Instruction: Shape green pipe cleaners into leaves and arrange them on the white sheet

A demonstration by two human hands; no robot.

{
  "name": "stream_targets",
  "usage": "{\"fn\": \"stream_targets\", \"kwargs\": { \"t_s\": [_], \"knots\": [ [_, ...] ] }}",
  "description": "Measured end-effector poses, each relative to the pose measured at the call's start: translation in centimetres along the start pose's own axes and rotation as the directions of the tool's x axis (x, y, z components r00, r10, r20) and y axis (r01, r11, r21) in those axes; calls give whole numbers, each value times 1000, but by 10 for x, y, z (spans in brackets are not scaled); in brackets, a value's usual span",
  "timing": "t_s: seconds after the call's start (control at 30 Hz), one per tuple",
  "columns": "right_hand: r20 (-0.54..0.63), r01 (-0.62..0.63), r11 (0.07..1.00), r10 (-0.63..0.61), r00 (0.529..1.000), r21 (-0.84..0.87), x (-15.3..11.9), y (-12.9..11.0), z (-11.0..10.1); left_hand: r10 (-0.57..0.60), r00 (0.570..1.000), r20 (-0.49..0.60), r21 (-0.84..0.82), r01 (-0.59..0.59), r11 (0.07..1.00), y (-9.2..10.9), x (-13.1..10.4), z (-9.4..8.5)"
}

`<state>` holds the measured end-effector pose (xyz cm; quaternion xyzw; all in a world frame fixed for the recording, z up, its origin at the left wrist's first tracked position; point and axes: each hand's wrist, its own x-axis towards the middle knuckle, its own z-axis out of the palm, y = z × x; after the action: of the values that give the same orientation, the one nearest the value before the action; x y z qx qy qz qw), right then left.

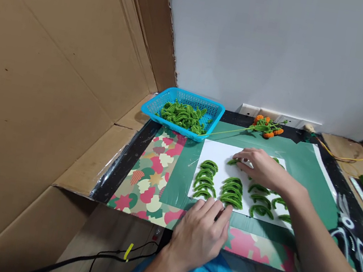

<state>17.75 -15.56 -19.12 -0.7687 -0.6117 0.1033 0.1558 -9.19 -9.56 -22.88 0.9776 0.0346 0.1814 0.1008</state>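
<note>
**Light pinch, gentle pressure, even spacing**

With the middle of the white sheet (214,151) taken as the clock's centre and the wall (289,42) at twelve, a curved green piece (232,162) is seen near eleven o'clock; it appears to be pinched between the thumb and fingertips of the right hand (254,163); a light pinch is advised, since the fuzzy surface could probably be flattened by a hard squeeze.

The left hand (202,229) is seen toward seven o'clock, loosely curled, with its fingertips at the sheet's near edge; whether anything is grasped there cannot be told; slippage would likely be prevented by gentle pressure at that edge.

The left column (205,180) is set out toward nine o'clock and the middle column (232,193) toward seven, their arcs mostly bowed toward twelve; the same bow and even gaps are best matched by each piece; the right-hand arcs (261,201), toward four, are partly hidden by the forearm, so the sleeveless wrist is best lifted clear of them; a loose heap (181,115) of similar pieces is held in the blue basket (214,109) at ten o'clock; the scissors (349,223) are placed well apart, between three and four.
</note>
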Motion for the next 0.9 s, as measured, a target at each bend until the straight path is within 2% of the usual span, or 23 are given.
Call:
{"fn": "stream_targets", "kwargs": {
  "t_s": [0.2, 0.5, 0.9],
  "knots": [
    [86, -7, 994, -3, 996, 109, -16, -14, -5, -9, 1000, 8, 2, 9, 1000, 1, 1, -2],
    [32, 106, 985, -111, 993, 138, -18, -12, -2, -10, 1000, 11, -6, 10, 1000, 1, 1, -2],
    [22, 104, 989, -107, 994, 106, -18, -7, 4, -3, 1000, 22, 13, 2, 1000, 0, 1, -2]
  ]
}}
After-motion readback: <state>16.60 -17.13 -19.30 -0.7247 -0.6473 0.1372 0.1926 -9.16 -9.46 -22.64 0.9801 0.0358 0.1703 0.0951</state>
